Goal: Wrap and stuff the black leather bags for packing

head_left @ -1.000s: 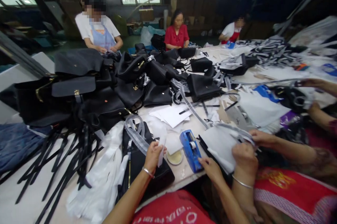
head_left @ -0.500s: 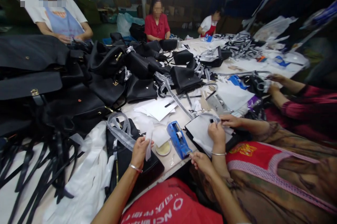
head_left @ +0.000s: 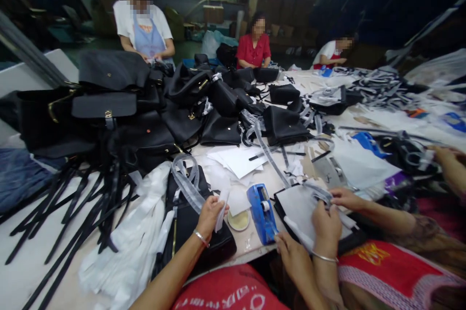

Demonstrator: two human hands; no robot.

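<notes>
My left hand (head_left: pixel 210 218) is closed around a white wrapping strip (head_left: pixel 223 209), with a strap in clear plastic (head_left: pixel 191 192) running into the grip. Below it lies a black backpack (head_left: pixel 222 244) with a gold zip. My right hand (head_left: pixel 294 255) pinches at the cutter end of a blue tape dispenser (head_left: pixel 262 213), apparently on the end of the tape, which is too thin to see well. The dispenser stands near the table's front edge. Between my hands sits a small round dish (head_left: pixel 238 221) with white paper partly over it.
Black bags (head_left: pixel 138 130) are heaped at the left and middle, with loose black straps (head_left: pixel 83 222) and a pile of white wrapping (head_left: pixel 127 247). Close on my right, a co-worker's hands (head_left: pixel 325 225) work on a paper-covered bag (head_left: pixel 298 210). Other people stand across the table.
My view has swung left, so everything sits farther right. My left hand still grips the white strip, and my right hand remains at the dispenser's cutter end.
</notes>
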